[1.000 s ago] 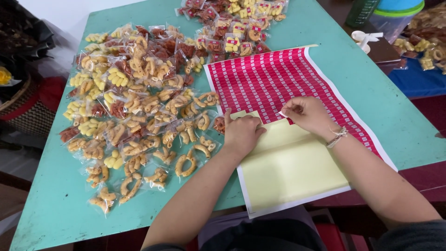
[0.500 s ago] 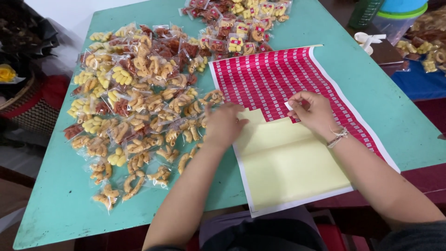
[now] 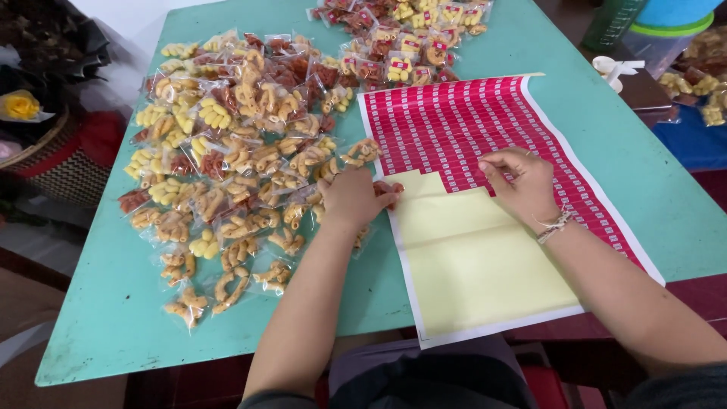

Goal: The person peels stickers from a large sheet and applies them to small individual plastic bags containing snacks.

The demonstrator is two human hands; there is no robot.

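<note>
Now reaching my left hand [image 3: 350,198] onto a small clear snack packet [image 3: 388,188] with reddish pieces, at the near edge of the packet pile [image 3: 227,151] and just beside the sticker sheet [image 3: 485,136]. Fingers are curling down over it, closing; it looks gripped, though the hand is hiding most of it. To do this well, I judge I should be lifting only the one packet, pinching it by its flat face so the neighbours are not dragging along, and turning a smooth side up.

My right hand [image 3: 522,182] is hovering over the sheet where the red stickers meet the bare yellow backing [image 3: 477,257]. Thumb and forefinger are pressing together, narrow; whether a peeled sticker is sitting between them I cannot tell, it being too small to see. Keeping any sticky side off my skin and off the backing would be the care here.

Farther up the green table [image 3: 113,318], a second pile of packets [image 3: 409,45] is already carrying red labels.
</note>
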